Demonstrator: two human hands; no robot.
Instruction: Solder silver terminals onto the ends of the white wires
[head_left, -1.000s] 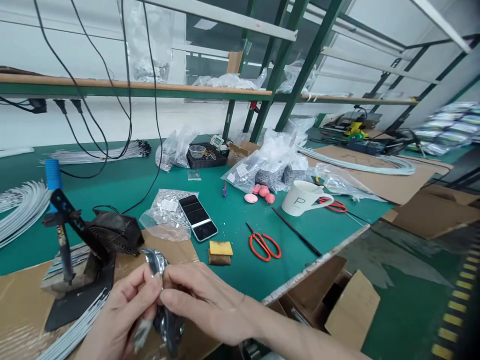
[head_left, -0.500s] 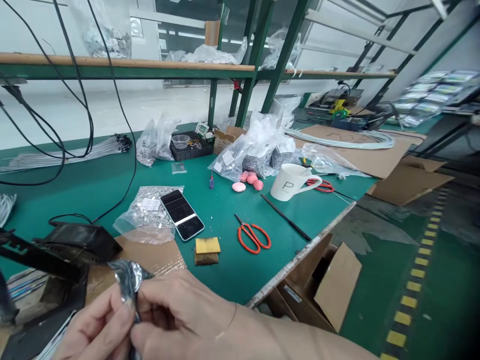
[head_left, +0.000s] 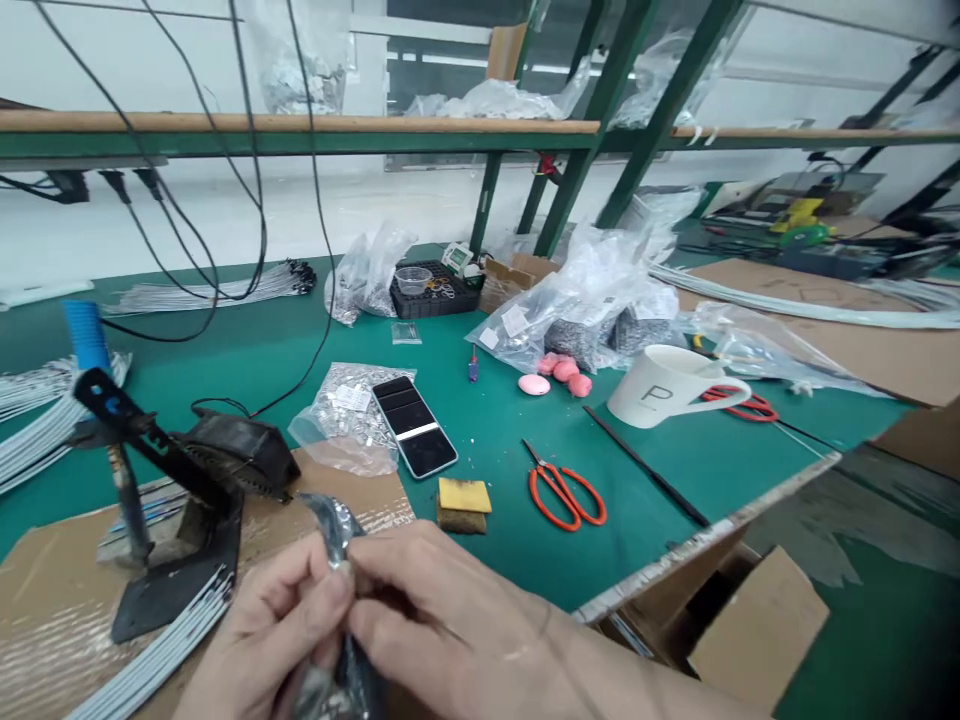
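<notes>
Both my hands pinch a crinkled silvery plastic bag point(head_left: 334, 520) low in the view, over a cardboard sheet point(head_left: 45, 610) at the table's near edge. My left hand point(head_left: 270, 630) grips the bag from the left with thumb and fingers closed on its top. My right hand point(head_left: 442, 625) is closed on it from the right. The bag's lower part hangs dark between my palms, and I cannot make out what is inside it.
A soldering iron stand point(head_left: 161, 510) with a blue-handled iron point(head_left: 86, 335) stands left. On the green table point(head_left: 247, 360) lie a phone point(head_left: 415, 426), a bag of small metal parts point(head_left: 341, 410), orange scissors point(head_left: 562, 490), a sponge point(head_left: 463, 504), a white mug point(head_left: 664, 385), and white cable bundles point(head_left: 45, 425).
The view swung left and then back right, so the soldering stand is in sight again. My hands kept hold of the silvery bag throughout.
</notes>
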